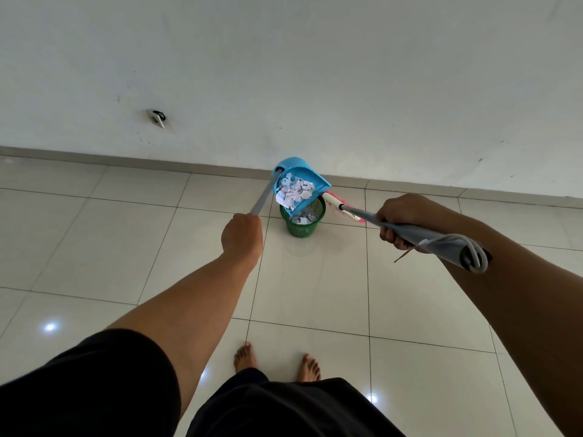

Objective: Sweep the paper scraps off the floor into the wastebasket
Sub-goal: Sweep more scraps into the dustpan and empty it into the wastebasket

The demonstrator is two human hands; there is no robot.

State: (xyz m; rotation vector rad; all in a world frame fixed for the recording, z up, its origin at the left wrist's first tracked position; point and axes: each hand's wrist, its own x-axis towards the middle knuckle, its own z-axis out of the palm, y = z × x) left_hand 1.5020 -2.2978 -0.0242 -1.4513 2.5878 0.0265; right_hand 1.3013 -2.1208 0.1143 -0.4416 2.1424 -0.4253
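While the left hand [242,234] wraps its fingers round the dustpan [299,187] handle, the pan tilts over the green wastebasket [302,227] near the wall, its lip at the rim. Paper scraps [295,191] lie in the pan and in the basket. The right hand [402,220] grips the broom [410,230] handle, fingers curled beneath; the broom head lies beside the basket.

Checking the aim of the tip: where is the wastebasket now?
Head view, centre: the green wastebasket stands on the floor tiles near the wall, directly under the tilted blue dustpan.
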